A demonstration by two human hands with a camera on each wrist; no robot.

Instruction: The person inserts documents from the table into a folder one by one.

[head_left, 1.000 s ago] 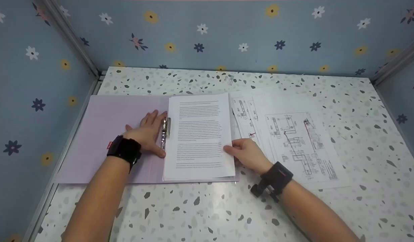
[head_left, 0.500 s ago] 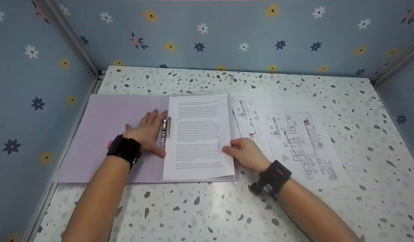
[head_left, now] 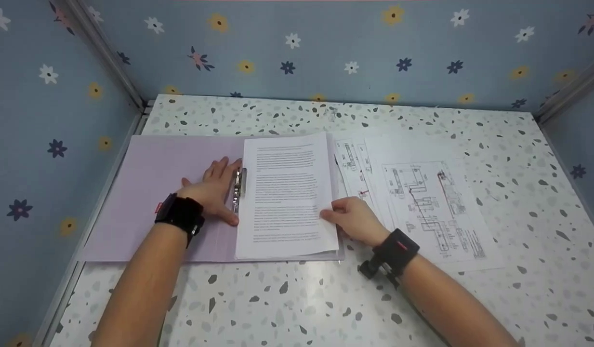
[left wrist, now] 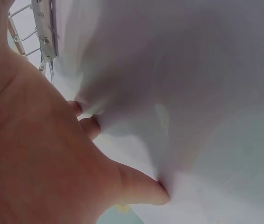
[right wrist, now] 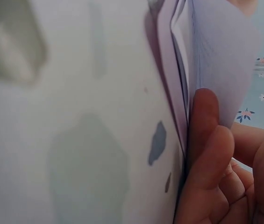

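A lilac ring binder [head_left: 147, 168] lies opened flat in the head view, a stack of printed pages [head_left: 282, 202] on its right side. My left hand [head_left: 212, 195] rests with spread fingers on the lilac side, thumb toward the pages, beside the metal ring mechanism [head_left: 237, 190]. In the left wrist view that hand [left wrist: 52, 154] hides part of the rings [left wrist: 44, 28]. At the stack's right edge, my right hand [head_left: 357, 219] pinches the pages, thumb on top. The right wrist view shows its fingers [right wrist: 204, 154] under bent pages [right wrist: 223, 51], just above the binder cover [right wrist: 167, 42].
Loose sheets with line drawings [head_left: 427, 212] lie to the right of the binder, partly behind my right hand and wrist. The speckled white table [head_left: 258, 308] meets a flowered wall panel [head_left: 316, 48] at the back, with more panels at both sides.
The lower right edge of the top pages has lifted slightly in my right hand's pinch. My left hand has stayed in place on the binder.
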